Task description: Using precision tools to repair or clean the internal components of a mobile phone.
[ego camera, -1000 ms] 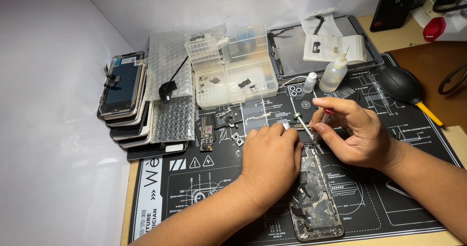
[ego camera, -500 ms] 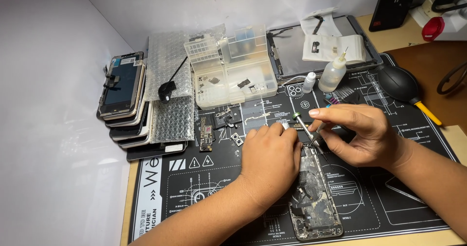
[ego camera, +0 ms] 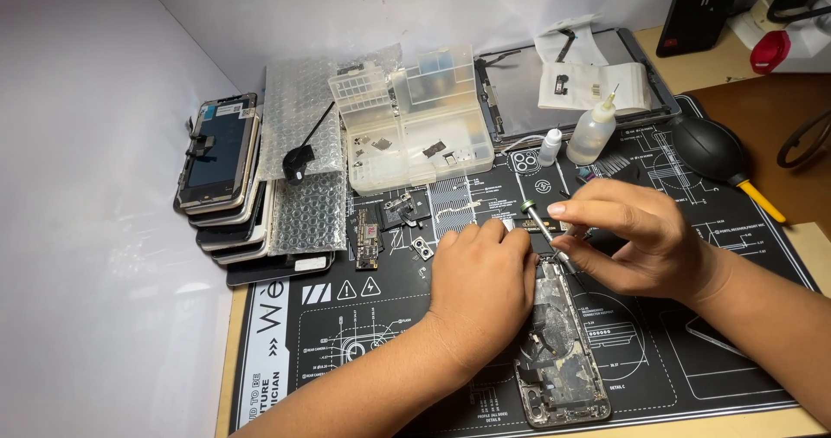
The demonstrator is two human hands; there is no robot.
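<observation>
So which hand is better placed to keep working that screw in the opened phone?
Probably the right hand: it holds the screwdriver tilted, tip down at the opened phone. The left hand rests on the phone, steadying it.

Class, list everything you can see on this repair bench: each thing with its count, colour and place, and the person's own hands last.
Opened phone body: one, grey and black, on the mat under both hands.
Small screwdriver: one, silver with green cap, tilted over the phone's top end.
Work mat: one, black with white print, covering the desk.
Plastic parts box: one, clear, behind the mat.
Phone screens: a stack, dark, far left.
Bubble wrap: two pieces, clear, beside the screens.
Dropper bottle: one, clear, behind the right hand.
Air blower: one, black with yellow nozzle, far right.
Left hand: pressing on the phone's top end.
Right hand: grip on the screwdriver.
</observation>
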